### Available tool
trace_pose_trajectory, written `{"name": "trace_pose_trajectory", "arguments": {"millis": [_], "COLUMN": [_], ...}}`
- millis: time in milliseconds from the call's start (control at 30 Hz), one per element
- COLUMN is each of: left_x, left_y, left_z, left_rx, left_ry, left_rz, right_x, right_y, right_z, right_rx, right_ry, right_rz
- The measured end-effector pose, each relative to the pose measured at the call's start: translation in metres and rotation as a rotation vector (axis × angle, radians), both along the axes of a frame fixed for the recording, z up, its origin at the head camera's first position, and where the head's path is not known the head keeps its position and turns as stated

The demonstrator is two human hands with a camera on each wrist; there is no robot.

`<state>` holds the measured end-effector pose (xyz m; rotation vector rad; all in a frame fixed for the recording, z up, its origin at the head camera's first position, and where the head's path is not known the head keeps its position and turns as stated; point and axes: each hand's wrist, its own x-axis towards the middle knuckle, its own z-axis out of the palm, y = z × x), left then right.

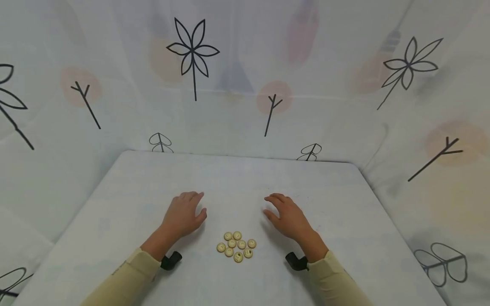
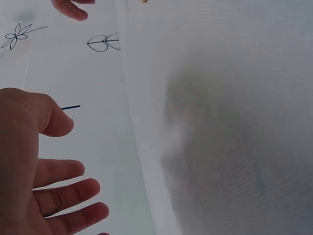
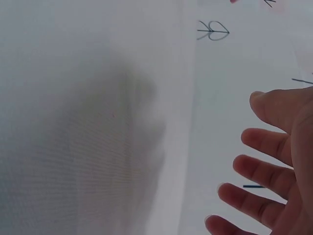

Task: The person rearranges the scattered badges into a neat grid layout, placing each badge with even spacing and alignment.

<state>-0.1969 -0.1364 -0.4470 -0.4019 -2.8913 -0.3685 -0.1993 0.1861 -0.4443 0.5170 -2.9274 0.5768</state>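
Several small round cream-yellow discs (image 1: 232, 243), button-like with raised rims and small dark marks, lie in a loose cluster on the white table (image 1: 153, 178). My left hand (image 1: 183, 214) hovers up and to the left of them, fingers spread and gently bent, thumb apart; it holds nothing. Opposite it, my right hand (image 1: 287, 216) hangs over the table to the discs' upper right, also holding nothing. In the left wrist view the left fingers (image 2: 68, 196) are separated. The right fingers (image 3: 259, 171) show much the same in the right wrist view.
A pale curtain (image 1: 237, 119) with line-drawn flowers and twigs surrounds the table at the back and sides. Black wrist mounts (image 1: 171, 260) stick out from under both yellow sleeves (image 1: 126, 276). Hand shadows fall on the tabletop.
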Motion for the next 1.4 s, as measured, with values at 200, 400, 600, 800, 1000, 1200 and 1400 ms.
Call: {"name": "trace_pose_trajectory", "arguments": {"millis": [200,400,600,800,1000,1200,1400], "left_x": [0.003,0.008,0.013,0.017,0.021,0.025,0.027], "left_y": [0.005,0.010,0.012,0.014,0.014,0.017,0.019], "left_z": [-0.004,-0.004,-0.006,-0.012,-0.015,-0.017,-0.014], "left_rx": [-0.005,-0.009,-0.005,0.006,0.004,-0.008,-0.017], "left_ry": [-0.005,-0.040,-0.071,-0.081,-0.093,-0.142,-0.176], "left_rz": [-0.005,-0.001,0.001,-0.013,-0.061,-0.097,-0.119], "right_x": [0.003,0.005,0.008,0.014,0.017,0.022,0.022], "right_y": [-0.002,-0.004,-0.007,-0.011,-0.013,-0.013,-0.014], "right_z": [-0.003,-0.008,-0.011,-0.013,-0.017,-0.018,-0.019], "right_rx": [-0.002,0.016,0.017,0.021,0.017,-0.005,0.016], "right_ry": [0.007,-0.024,-0.036,-0.039,-0.049,-0.061,-0.063], "right_rz": [0.021,0.015,0.024,0.020,0.052,0.096,0.129]}}
